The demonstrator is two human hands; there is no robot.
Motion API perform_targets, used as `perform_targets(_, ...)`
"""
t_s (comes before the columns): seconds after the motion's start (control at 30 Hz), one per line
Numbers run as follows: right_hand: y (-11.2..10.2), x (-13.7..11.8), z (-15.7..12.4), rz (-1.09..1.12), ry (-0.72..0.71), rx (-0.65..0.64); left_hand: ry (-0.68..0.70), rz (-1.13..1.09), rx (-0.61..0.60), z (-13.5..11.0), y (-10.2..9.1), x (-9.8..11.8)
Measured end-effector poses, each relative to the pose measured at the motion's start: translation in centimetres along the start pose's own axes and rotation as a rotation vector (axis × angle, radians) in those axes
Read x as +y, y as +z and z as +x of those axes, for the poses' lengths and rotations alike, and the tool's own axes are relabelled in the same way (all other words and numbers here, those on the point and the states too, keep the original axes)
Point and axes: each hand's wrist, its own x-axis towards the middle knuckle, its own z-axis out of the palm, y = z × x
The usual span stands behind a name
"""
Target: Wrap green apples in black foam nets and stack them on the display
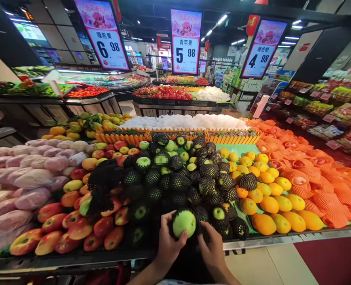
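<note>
A green apple (pixel 183 223) in black foam netting sits at the front edge of a produce stand, held between both hands. My left hand (pixel 167 241) wraps its fingers round the apple's left side. On the right side my right hand (pixel 212 246) pinches the black netting (pixel 201 215). Behind them rises a heap of green apples in black netting (pixel 178 178). A pile of loose black netting (pixel 105 178) lies to the left.
Red-yellow mangoes (pixel 74 225) and pink-wrapped fruit (pixel 18 178) fill the left side. Oranges (pixel 270 198) and fruit in orange netting (pixel 317 178) fill the right. Price signs (pixel 186 41) hang above. The stand's metal edge (pixel 282 237) runs along the front, with tiled floor (pixel 267 265) below.
</note>
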Motion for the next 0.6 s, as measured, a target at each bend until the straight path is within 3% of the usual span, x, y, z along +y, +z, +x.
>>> perform_targets(0.13, 1.0, -2.5, -1.0, 0.029, 0.003, 0.116, -0.294, -0.088, -0.032, 0.4, -1.6, -0.1)
perform_targets(0.23, 1.9, -4.2, -2.0, 0.091, -0.064, 0.103, -0.393, -0.170, -0.110, 0.3, -2.6, -0.5)
perform_targets(0.43, 3.0, -6.6, -3.6, 0.123, -0.124, -0.114, -0.293, -0.200, -0.146, 0.2, -4.9, -1.0)
perform_targets(0.53, 3.6, -6.8, -3.9, 0.169, -0.023, 0.022, -0.233, -0.228, -0.160, 0.1, -6.0, -1.0)
perform_targets(0.6, 4.5, -6.7, -4.0, 0.339, 0.125, 0.073, -0.169, -0.260, -0.197, 0.0, -6.7, -1.0)
